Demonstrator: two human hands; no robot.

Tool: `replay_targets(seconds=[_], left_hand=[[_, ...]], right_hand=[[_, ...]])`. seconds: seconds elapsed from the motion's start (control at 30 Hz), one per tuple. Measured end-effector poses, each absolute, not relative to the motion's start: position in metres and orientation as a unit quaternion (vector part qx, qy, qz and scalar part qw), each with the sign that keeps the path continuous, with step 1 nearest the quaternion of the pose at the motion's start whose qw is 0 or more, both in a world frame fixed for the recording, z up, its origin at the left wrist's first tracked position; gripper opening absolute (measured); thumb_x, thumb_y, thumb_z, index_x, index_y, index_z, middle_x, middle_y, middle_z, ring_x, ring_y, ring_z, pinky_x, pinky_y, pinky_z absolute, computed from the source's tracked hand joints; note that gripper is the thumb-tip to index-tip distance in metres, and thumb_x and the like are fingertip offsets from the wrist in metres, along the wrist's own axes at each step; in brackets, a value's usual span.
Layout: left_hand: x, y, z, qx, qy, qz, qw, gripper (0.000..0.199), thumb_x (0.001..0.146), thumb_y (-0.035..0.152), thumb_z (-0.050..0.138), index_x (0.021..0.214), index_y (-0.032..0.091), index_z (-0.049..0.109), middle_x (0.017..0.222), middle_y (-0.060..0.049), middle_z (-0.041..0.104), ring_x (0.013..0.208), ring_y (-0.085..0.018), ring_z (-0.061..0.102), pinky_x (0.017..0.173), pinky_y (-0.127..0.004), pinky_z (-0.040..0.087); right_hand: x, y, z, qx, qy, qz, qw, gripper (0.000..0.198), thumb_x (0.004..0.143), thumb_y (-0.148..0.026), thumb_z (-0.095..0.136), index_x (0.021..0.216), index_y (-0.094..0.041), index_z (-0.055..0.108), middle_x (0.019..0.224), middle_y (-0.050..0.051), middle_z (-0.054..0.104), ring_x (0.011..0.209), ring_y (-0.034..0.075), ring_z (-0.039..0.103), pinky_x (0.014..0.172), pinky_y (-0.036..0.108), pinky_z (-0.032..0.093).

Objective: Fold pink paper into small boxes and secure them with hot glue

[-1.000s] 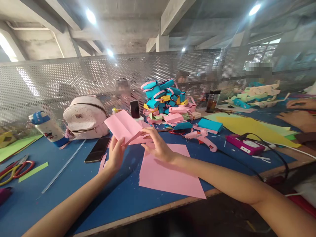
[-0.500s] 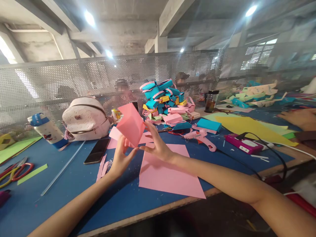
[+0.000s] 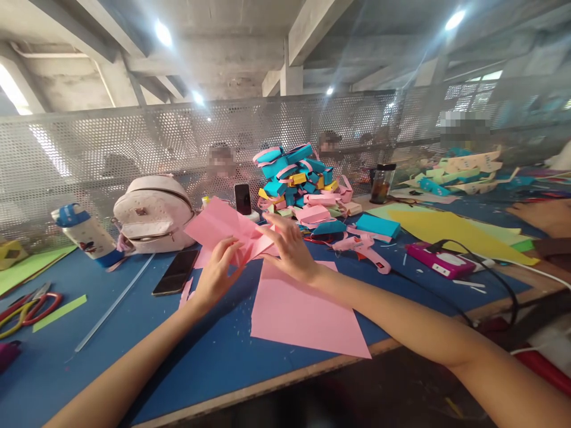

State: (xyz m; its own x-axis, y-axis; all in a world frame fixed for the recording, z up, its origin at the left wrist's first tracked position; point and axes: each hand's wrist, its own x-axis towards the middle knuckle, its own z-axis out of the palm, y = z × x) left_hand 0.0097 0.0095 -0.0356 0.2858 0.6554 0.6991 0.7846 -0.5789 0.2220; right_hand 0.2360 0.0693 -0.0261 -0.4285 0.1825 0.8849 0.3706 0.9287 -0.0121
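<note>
A creased piece of pink paper [image 3: 216, 223] is held up above the blue table, partly folded. My left hand [image 3: 220, 267] grips its near edge, fingers curled against the paper. On its right side my right hand [image 3: 288, 246] pinches the paper, the fingers bent over its edge. A flat pink sheet [image 3: 303, 315] lies on the table under my right wrist. Left of my left hand are a dark phone [image 3: 176, 272] and a narrow pink scrap [image 3: 186, 292].
A pile of folded blue, pink and yellow paper boxes [image 3: 294, 184] stands behind my hands. To the right lie a pink glue gun [image 3: 363, 248], a purple power strip [image 3: 439, 260] and yellow paper [image 3: 455, 235]. A backpack [image 3: 154, 214], bottle [image 3: 87, 235] and scissors [image 3: 42, 309] are leftward.
The pink paper, upright and folded before, has tipped lower and spread open to the left. My right hand has turned over it, and a phone standing behind shows more fully.
</note>
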Motion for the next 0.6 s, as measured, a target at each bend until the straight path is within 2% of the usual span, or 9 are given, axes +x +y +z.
replay_targets(seconds=[0.1, 0.2, 0.3, 0.4, 0.5, 0.6], left_hand=[[0.010, 0.009, -0.035, -0.823, -0.433, -0.359, 0.082, 0.054, 0.085, 0.017, 0.059, 0.137, 0.028, 0.048, 0.137, -0.012, 0.053, 0.133, -0.031, 0.048, 0.109, -0.050, 0.042], [0.012, 0.007, -0.035, -0.835, -0.423, -0.347, 0.060, 0.060, 0.083, 0.012, 0.057, 0.140, 0.029, 0.045, 0.140, -0.011, 0.053, 0.134, -0.030, 0.048, 0.110, -0.049, 0.041], [0.012, 0.007, -0.037, -0.841, -0.425, -0.332, 0.046, 0.061, 0.085, 0.012, 0.054, 0.142, 0.029, 0.042, 0.145, -0.010, 0.049, 0.138, -0.029, 0.045, 0.110, -0.047, 0.043], [0.010, 0.010, -0.042, -0.844, -0.429, -0.320, 0.048, 0.065, 0.086, 0.014, 0.056, 0.145, 0.030, 0.037, 0.149, -0.011, 0.045, 0.138, -0.029, 0.045, 0.108, -0.046, 0.045], [0.009, 0.011, -0.044, -0.849, -0.425, -0.310, 0.050, 0.070, 0.086, 0.013, 0.058, 0.148, 0.030, 0.032, 0.150, -0.011, 0.044, 0.138, -0.029, 0.046, 0.107, -0.046, 0.047], [0.010, 0.010, -0.043, -0.856, -0.421, -0.293, 0.062, 0.072, 0.087, 0.008, 0.054, 0.151, 0.029, 0.026, 0.153, -0.012, 0.039, 0.140, -0.028, 0.042, 0.107, -0.044, 0.048]], right_hand=[[0.237, 0.076, -0.028, -0.136, -0.883, -0.090, 0.440, 0.031, 0.091, -0.026, 0.066, 0.122, -0.026, 0.060, 0.124, 0.007, 0.066, 0.122, 0.027, 0.056, 0.101, 0.047, 0.042], [0.235, 0.082, -0.036, -0.135, -0.903, -0.073, 0.400, 0.013, 0.091, -0.030, 0.066, 0.101, -0.022, 0.069, 0.104, 0.006, 0.073, 0.106, 0.025, 0.064, 0.091, 0.043, 0.046], [0.230, 0.083, -0.045, -0.144, -0.912, -0.031, 0.383, 0.013, 0.087, -0.032, 0.071, 0.094, -0.020, 0.070, 0.095, 0.006, 0.074, 0.097, 0.024, 0.067, 0.088, 0.039, 0.046], [0.225, 0.080, -0.052, -0.193, -0.893, 0.061, 0.403, 0.019, 0.082, -0.032, 0.077, 0.091, -0.020, 0.066, 0.094, 0.005, 0.073, 0.092, 0.022, 0.067, 0.082, 0.034, 0.047], [0.221, 0.077, -0.057, -0.249, -0.851, 0.204, 0.414, 0.030, 0.079, -0.031, 0.078, 0.101, -0.021, 0.058, 0.091, 0.002, 0.070, 0.082, 0.018, 0.067, 0.071, 0.028, 0.047], [0.220, 0.075, -0.060, -0.270, -0.825, 0.302, 0.393, 0.046, 0.079, -0.031, 0.076, 0.115, -0.022, 0.049, 0.079, -0.004, 0.065, 0.069, 0.015, 0.063, 0.060, 0.023, 0.043]])
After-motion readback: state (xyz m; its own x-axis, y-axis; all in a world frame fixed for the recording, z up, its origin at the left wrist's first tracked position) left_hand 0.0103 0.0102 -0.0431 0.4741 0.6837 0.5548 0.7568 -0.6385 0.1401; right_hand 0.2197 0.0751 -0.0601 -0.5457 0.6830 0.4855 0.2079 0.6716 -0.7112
